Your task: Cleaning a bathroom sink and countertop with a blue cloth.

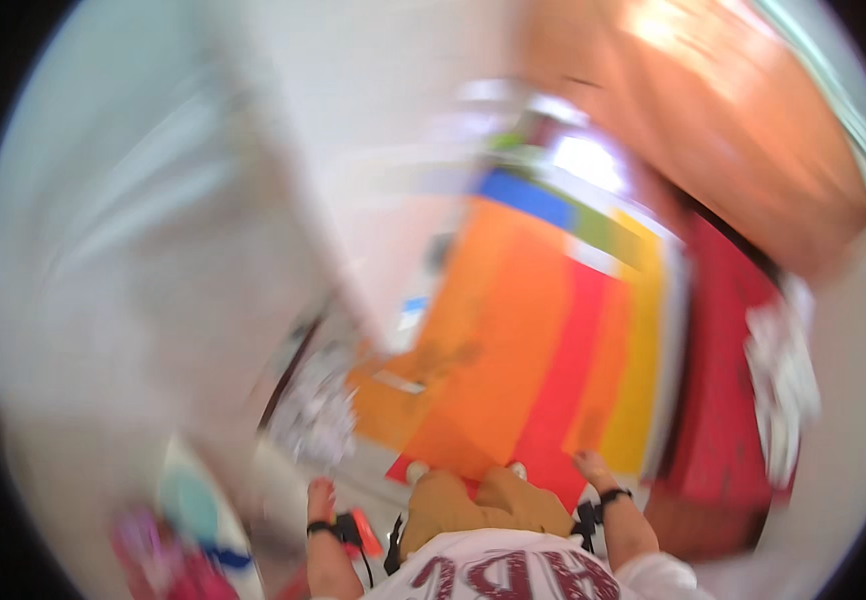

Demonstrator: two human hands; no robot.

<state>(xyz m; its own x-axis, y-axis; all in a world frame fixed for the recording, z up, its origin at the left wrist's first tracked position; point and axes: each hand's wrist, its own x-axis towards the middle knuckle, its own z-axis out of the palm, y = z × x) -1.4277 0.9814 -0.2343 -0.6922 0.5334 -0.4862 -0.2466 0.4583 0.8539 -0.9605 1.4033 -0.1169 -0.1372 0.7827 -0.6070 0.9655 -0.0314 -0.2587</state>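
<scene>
My left hand [322,495] hangs low beside my body, with a black band on the wrist and an orange-red device [366,533] strapped next to it. No object shows in it, but its fingers are too small and foreshortened to read. On the other side, my right hand [591,465] hangs over the edge of a striped mat [498,330], a black band around its wrist. Its fingers look loosely apart, with nothing in them. Neither hand visibly touches anything. My feet are on the mat's near end, which has orange, red and yellow stripes.
Right of the mat runs a dark red surface [718,370] with a white cloth [781,385] on it. A pale wall or panel [353,130] rises at the left, with a crumpled whitish heap [315,410] at its foot. Pink and teal items blur at lower left.
</scene>
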